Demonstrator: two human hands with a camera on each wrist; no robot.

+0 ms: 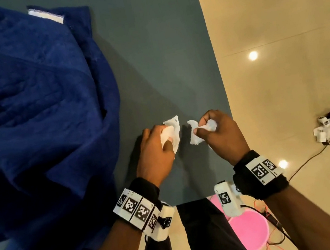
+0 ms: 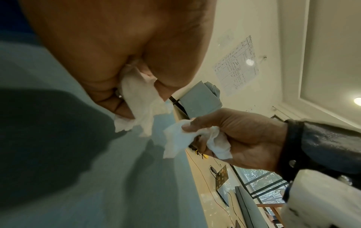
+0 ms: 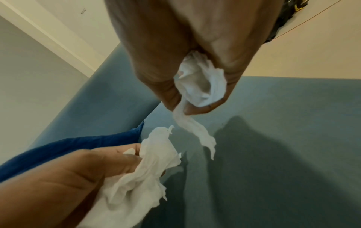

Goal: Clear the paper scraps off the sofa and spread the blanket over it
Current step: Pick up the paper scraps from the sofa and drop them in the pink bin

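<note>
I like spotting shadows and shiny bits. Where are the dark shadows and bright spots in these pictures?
Head view: ceiling lights glare as bright dots on the glossy floor. Left wrist view: a big dark shadow lies on the sofa, and the left hand looms close and soft. Right wrist view: shadows fall on the sofa seat below the right hand.

A glossy cream tiled floor [image 1: 273,19] lies right of the seat, mirroring round ceiling lights [image 1: 253,55]. Cables [image 1: 309,157] and small white devices [image 1: 321,127] trail at the right; a pink round tub [image 1: 250,230] stands near. Cream walls [image 2: 234,23] carry a written sheet [image 2: 237,64]; a window [image 2: 259,179] shows foliage.
</note>
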